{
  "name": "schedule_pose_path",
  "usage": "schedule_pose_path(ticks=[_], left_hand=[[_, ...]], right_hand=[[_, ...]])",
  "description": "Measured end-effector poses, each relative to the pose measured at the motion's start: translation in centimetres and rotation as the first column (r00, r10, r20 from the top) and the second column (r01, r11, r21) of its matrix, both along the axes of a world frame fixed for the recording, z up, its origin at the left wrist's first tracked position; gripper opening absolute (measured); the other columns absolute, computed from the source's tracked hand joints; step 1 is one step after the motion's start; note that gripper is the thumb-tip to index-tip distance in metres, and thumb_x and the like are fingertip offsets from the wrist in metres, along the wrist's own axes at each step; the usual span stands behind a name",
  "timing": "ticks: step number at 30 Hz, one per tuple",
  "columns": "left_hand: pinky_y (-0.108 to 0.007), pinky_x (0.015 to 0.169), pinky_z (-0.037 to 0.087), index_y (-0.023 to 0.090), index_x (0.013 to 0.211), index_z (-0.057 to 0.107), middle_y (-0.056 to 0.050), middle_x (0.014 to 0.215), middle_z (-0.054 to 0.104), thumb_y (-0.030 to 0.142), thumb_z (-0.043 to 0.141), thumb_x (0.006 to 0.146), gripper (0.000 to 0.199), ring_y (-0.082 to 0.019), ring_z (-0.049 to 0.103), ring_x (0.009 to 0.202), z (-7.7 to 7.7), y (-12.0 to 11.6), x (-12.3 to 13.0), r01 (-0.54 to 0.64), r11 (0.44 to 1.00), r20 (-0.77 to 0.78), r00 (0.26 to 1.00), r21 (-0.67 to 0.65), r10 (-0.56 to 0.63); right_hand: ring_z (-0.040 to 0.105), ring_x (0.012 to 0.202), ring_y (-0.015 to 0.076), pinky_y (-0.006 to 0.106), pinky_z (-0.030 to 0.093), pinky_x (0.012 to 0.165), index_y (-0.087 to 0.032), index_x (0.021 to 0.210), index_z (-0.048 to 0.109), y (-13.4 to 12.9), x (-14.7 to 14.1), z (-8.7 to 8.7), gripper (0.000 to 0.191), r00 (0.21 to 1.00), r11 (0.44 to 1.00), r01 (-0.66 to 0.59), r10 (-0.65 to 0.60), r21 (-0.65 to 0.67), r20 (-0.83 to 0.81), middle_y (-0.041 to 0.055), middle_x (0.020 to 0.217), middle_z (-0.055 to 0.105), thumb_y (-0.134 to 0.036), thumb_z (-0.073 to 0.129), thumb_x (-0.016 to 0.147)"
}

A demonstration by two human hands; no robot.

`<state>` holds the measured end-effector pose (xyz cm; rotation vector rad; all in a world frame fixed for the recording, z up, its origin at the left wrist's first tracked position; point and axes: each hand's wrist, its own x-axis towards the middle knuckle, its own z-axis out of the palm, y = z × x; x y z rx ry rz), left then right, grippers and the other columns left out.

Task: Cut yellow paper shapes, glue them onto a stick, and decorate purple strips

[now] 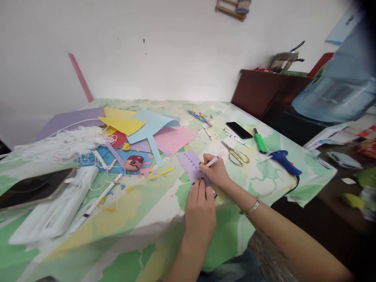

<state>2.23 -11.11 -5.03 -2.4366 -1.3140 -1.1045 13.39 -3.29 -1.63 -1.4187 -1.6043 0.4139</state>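
A small lilac strip of paper [188, 162] with a row of darker purple dots lies on the cloth in front of me. My right hand [216, 171] is closed around a white felt-tip pen [213, 161] with a purple band, its lower end over the paper and hidden by my fingers. Lying on the near end of the strip, my left hand [201, 201] has its fingers stretched out and its thumb apart. To the right of the paper are gold-handled scissors [237, 156], with several white felt-tip pens [237, 140] beyond them.
Coloured paper sheets [147, 123], white string [67, 143] and scraps spread over the left side. Nearer are a power strip [55, 211] and a phone [32, 190]. Right of the scissors are a black phone [239, 130], a green highlighter [260, 141] and a blue glue gun [284, 162] with its cord.
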Motion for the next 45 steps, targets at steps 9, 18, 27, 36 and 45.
schedule_pose_path(ticks=[9, 18, 27, 36, 45], left_hand=[[-0.043, 0.087, 0.051, 0.009, 0.089, 0.056, -0.019, 0.111, 0.062, 0.013, 0.042, 0.089, 0.015, -0.028, 0.057, 0.109, 0.03, -0.03, -0.18, -0.005, 1.0, 0.015, 1.0, 0.006, 0.005], [-0.044, 0.087, 0.051, 0.009, 0.09, 0.057, -0.019, 0.111, 0.062, 0.012, 0.043, 0.089, 0.015, -0.029, 0.058, 0.109, 0.0, -0.04, -0.22, -0.005, 1.0, 0.015, 1.0, 0.026, 0.004], [-0.043, 0.087, 0.051, 0.009, 0.09, 0.057, -0.019, 0.112, 0.062, 0.012, 0.044, 0.088, 0.013, -0.029, 0.058, 0.109, 0.03, -0.01, -0.29, 0.001, 1.0, 0.003, 1.0, 0.01, -0.001], [-0.042, 0.089, 0.05, 0.009, 0.091, 0.058, -0.018, 0.113, 0.063, 0.014, 0.044, 0.089, 0.015, -0.028, 0.057, 0.11, -0.33, -0.1, -0.11, -0.014, 1.0, 0.015, 1.0, 0.012, 0.014], [-0.042, 0.089, 0.05, 0.009, 0.091, 0.058, -0.018, 0.113, 0.063, 0.014, 0.042, 0.09, 0.017, -0.028, 0.057, 0.11, -0.26, -0.01, -0.19, -0.014, 1.0, 0.006, 1.0, 0.02, 0.014]], right_hand=[[0.026, 0.051, 0.0086, 0.024, 0.021, 0.048, -0.02, 0.054, 0.027, 0.3, 0.2, -0.36, 0.025, 1.0, 1.0, -0.02, 0.02, 0.019, -0.005, -0.0069, 0.051, 0.026, -0.015, 0.048, 0.064], [0.024, 0.052, 0.0087, 0.024, 0.021, 0.049, -0.02, 0.054, 0.025, 0.02, 0.08, -0.01, 0.025, 1.0, 1.0, -0.029, 0.029, 0.007, -0.005, -0.0067, 0.052, 0.023, -0.014, 0.047, 0.064], [0.024, 0.052, 0.0084, 0.024, 0.02, 0.049, -0.02, 0.054, 0.024, 0.11, 0.05, -0.04, 0.025, 1.0, 1.0, -0.028, 0.028, 0.013, 0.012, -0.007, 0.052, 0.022, -0.013, 0.047, 0.063], [0.023, 0.051, 0.0082, 0.024, 0.019, 0.048, -0.02, 0.053, 0.024, 0.33, 0.22, -0.5, 0.027, 0.999, 0.998, -0.048, 0.048, 0.03, 0.004, -0.0073, 0.051, 0.022, -0.013, 0.049, 0.064], [0.022, 0.052, 0.0081, 0.024, 0.019, 0.048, -0.02, 0.054, 0.023, 0.16, 0.24, -0.48, 0.029, 0.996, 0.995, -0.092, 0.092, 0.027, 0.003, -0.0072, 0.053, 0.02, -0.012, 0.049, 0.063]])
